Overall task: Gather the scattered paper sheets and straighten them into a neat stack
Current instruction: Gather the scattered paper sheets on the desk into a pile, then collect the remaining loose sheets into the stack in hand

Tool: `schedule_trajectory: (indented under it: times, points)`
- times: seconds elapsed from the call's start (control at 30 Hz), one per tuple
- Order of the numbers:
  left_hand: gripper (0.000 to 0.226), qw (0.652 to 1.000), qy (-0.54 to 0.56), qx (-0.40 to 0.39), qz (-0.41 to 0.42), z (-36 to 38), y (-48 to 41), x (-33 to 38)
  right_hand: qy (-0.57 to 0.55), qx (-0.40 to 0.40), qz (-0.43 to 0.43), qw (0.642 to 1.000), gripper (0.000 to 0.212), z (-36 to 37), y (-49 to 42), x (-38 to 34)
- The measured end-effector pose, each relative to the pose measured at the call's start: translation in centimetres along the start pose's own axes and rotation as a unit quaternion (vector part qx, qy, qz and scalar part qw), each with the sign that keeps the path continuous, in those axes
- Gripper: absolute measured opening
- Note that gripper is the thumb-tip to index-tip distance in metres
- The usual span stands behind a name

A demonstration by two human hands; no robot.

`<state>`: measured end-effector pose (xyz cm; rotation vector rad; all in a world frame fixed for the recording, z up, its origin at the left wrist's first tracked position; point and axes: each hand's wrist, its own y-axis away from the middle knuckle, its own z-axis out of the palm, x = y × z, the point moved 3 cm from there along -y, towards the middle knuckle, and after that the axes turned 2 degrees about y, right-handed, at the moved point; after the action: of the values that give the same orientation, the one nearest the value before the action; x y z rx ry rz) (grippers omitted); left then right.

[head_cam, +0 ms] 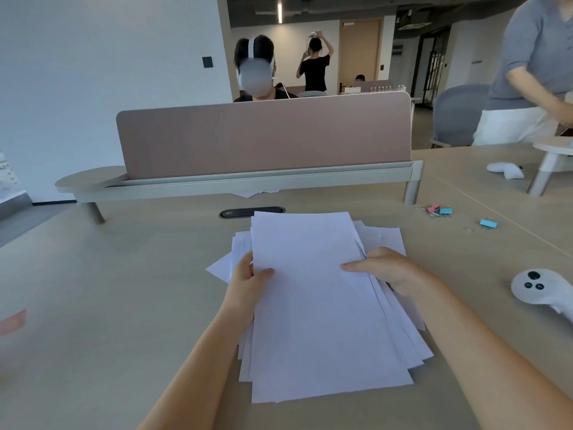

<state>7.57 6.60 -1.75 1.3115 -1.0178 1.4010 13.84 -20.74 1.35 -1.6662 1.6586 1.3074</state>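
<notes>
A loose pile of white paper sheets [319,318] lies in front of me on the beige desk [108,290], its edges fanned out unevenly on both sides. My left hand [248,283] grips the pile's left edge, thumb on the top sheet. My right hand [387,270] holds the right edge, thumb resting on top and fingers tucked among the fanned sheets. A few more sheets [254,192] peek out from under the raised divider shelf at the back.
A pink divider panel [263,135] on a raised shelf bounds the desk's far side. Coloured binder clips [440,210] and a blue clip [488,224] lie at the right. A white controller [539,288] rests near the right edge. A standing person [533,72] works at the far right.
</notes>
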Motion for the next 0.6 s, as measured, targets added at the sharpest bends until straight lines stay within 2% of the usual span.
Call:
schedule_trajectory:
  times: [0.07, 0.13, 0.2, 0.27, 0.33, 0.4, 0.43, 0.47, 0.57, 0.6]
  points:
    - [0.04, 1.0, -0.005, 0.015, 0.015, 0.0, 0.1, 0.2, -0.008, -0.032, -0.01, 0.999, 0.043, 0.3, 0.4, -0.7]
    - [0.039, 0.999, -0.007, 0.032, 0.036, -0.2, 0.2, 0.4, -0.078, -0.08, -0.022, 0.993, 0.035, 0.4, 0.8, -1.1]
    - [0.036, 0.997, -0.007, 0.049, 0.055, -0.5, 0.2, 0.6, -0.138, -0.127, -0.029, 0.982, 0.035, 0.6, 1.2, -0.9]
    - [0.04, 0.997, -0.008, 0.046, 0.068, -0.8, 0.0, 0.7, -0.165, -0.127, -0.042, 0.977, 0.039, 0.8, 1.3, -0.5]
    - [0.061, 0.997, -0.016, 0.051, 0.055, -1.0, 0.1, 1.0, -0.186, -0.073, -0.081, 0.976, 0.041, 0.7, 1.3, -0.5]
    - [0.096, 0.999, -0.009, 0.047, 0.002, -1.0, 0.4, 1.6, -0.218, -0.028, -0.124, 0.968, 0.041, 0.4, 1.7, -1.0]
    - [0.103, 0.999, 0.013, 0.032, -0.025, -1.1, 0.4, 1.7, -0.234, -0.018, -0.14, 0.962, 0.041, 0.2, 1.8, -1.1]
    - [0.095, 0.998, 0.032, 0.011, -0.048, -1.1, 0.4, 1.9, -0.245, -0.015, -0.15, 0.958, 0.042, 0.1, 2.0, -1.4]
    - [0.04, 0.994, 0.062, -0.047, -0.072, -0.7, 1.0, 3.0, -0.263, -0.034, -0.153, 0.952, 0.045, 0.9, 2.0, -1.6]
    - [0.032, 0.994, 0.06, -0.051, -0.07, -0.6, 1.3, 3.1, -0.268, -0.046, -0.143, 0.952, 0.046, 1.2, 1.9, -1.7]
